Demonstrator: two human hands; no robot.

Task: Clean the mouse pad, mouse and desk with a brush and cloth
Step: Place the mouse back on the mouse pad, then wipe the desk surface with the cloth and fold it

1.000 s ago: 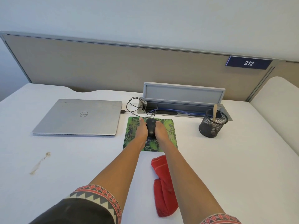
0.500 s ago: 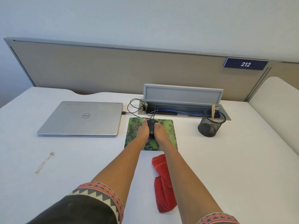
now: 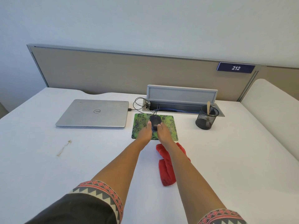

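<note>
A black wired mouse (image 3: pixel 155 120) sits on the green patterned mouse pad (image 3: pixel 169 122) in the middle of the white desk (image 3: pixel 226 159). My left hand (image 3: pixel 144 132) presses against the mouse's left rear side and my right hand (image 3: pixel 164 133) against its right rear side, so the two hands grip it between them. The front half of the mouse shows. A crumpled red cloth (image 3: pixel 167 170) lies just in front of the pad, partly under my right forearm. A wooden brush handle (image 3: pixel 208 107) sticks out of a black mesh cup (image 3: pixel 205 121) to the right.
A closed silver laptop (image 3: pixel 93 113) lies left of the pad, with a cable running to the open cable tray (image 3: pixel 182 109) behind. A brown stain (image 3: pixel 63 147) marks the desk at the left. A beige partition stands at the back.
Both hands have slid back toward me along the mouse, so more of its front shows. The view has tilted upward slightly.
</note>
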